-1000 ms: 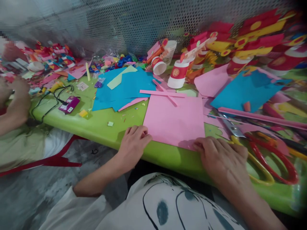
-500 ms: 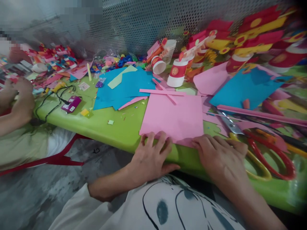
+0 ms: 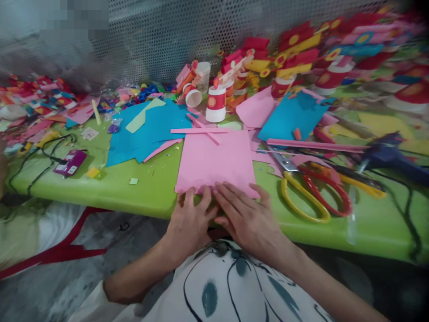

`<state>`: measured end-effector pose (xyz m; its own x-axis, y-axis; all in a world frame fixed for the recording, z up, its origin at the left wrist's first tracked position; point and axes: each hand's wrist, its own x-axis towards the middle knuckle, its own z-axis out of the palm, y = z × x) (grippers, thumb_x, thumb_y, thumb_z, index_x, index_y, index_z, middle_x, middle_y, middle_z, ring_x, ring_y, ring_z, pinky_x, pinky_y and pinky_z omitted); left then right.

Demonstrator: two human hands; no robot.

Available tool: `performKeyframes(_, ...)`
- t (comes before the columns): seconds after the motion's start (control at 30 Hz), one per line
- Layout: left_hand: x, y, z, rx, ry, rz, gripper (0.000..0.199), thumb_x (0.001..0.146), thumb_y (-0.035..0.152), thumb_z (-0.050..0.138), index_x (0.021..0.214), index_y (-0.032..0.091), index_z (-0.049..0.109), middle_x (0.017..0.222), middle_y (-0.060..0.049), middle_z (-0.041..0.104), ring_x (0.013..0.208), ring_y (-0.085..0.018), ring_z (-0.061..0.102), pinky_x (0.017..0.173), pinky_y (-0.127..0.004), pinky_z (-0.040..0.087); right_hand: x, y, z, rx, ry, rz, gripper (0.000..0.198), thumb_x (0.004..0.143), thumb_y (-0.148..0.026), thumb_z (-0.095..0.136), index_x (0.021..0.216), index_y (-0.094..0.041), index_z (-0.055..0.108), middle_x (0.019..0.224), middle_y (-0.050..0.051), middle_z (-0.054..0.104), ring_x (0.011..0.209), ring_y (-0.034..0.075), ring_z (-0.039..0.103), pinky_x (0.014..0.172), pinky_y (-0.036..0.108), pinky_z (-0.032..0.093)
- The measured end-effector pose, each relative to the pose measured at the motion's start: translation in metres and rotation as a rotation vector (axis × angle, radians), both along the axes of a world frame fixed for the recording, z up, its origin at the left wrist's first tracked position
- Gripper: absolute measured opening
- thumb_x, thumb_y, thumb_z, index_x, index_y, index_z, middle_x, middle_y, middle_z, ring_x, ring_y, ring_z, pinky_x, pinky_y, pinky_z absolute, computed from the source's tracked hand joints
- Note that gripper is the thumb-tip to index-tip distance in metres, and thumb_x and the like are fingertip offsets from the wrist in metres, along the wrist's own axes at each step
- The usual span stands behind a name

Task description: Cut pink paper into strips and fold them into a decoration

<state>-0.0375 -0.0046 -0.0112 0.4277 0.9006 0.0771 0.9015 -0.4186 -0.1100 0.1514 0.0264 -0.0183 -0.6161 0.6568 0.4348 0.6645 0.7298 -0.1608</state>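
A pink sheet of paper [image 3: 216,161] lies at the near edge of the green table. My left hand [image 3: 191,221] rests on the sheet's near edge, fingers apart and bent, tips pressing the paper. Beside it, my right hand [image 3: 251,219] lies flat over the middle and right of the same edge, fingers stretched out. The near rim of the sheet looks slightly curled under my fingertips. Two thin pink paper strips [image 3: 199,131] cross at the sheet's far edge. To the right of my right hand lie scissors [image 3: 290,167] with one yellow and one red handle.
Blue paper [image 3: 154,127] lies left of the sheet, with more blue paper [image 3: 295,117] at the right. Decorated paper cups [image 3: 216,105] stand behind. A glue gun [image 3: 397,156] lies far right; a purple box [image 3: 71,162] with a black cord sits left.
My right hand has slid left along the paper's near edge, close to my left hand, and flattened. The view has turned right, bringing in the glue gun; the neighbour's hands have left it.
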Motion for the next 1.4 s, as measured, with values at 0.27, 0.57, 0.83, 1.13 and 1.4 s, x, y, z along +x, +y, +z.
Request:
performKeyframes(0.27,-0.004,0.001,-0.001,0.020,-0.013,-0.022,0.068,0.089,0.060,0.062,0.149,0.032,0.049,0.153,-0.013,0.047,0.124,-0.042,0.047,0.095,-0.059,0.052,0.001,-0.009,-0.009,-0.048,0.012,-0.065,0.054,0.104,-0.041,0.049,0.147,-0.007,0.051,0.149,0.016,0.058,0.134,0.026,0.059,0.128,0.053,0.001)
performKeyframes(0.57,-0.004,0.000,-0.001,0.024,-0.018,-0.010,0.092,0.081,0.077,0.060,0.159,0.037,0.033,0.152,-0.015,0.046,0.124,-0.043,0.048,0.098,-0.061,0.051,0.028,-0.026,-0.013,0.048,-0.055,-0.234,0.056,0.102,-0.039,0.055,0.148,-0.007,0.049,0.147,0.016,0.060,0.129,0.028,0.064,0.127,0.056,0.007)
performKeyframes(0.83,-0.004,-0.004,-0.008,0.046,-0.115,0.066,0.088,0.082,0.078,0.057,0.158,0.040,0.036,0.153,-0.012,0.047,0.137,-0.047,0.040,0.103,-0.064,0.047,0.033,-0.027,-0.018,0.129,-0.099,-0.230,0.059,0.102,-0.037,0.056,0.153,-0.009,0.044,0.146,0.017,0.060,0.122,0.030,0.068,0.125,0.057,0.012)
performKeyframes(1.13,-0.018,-0.013,-0.004,0.047,-0.111,0.141,0.084,0.084,0.075,0.058,0.158,0.041,0.036,0.164,-0.008,0.040,0.148,-0.046,0.035,0.117,-0.069,0.030,0.036,-0.025,-0.017,0.158,-0.083,-0.189,0.062,0.102,-0.034,0.057,0.156,-0.009,0.040,0.145,0.018,0.060,0.119,0.031,0.070,0.124,0.060,0.013)
performKeyframes(1.4,-0.021,-0.015,-0.003,0.041,-0.167,0.165,0.084,0.083,0.078,0.057,0.155,0.037,0.043,0.163,-0.008,0.042,0.146,-0.048,0.037,0.115,-0.077,0.021,0.033,-0.023,-0.014,0.127,-0.045,-0.195,0.055,0.101,-0.034,0.059,0.149,-0.009,0.048,0.145,0.017,0.061,0.122,0.030,0.068,0.125,0.066,0.002)
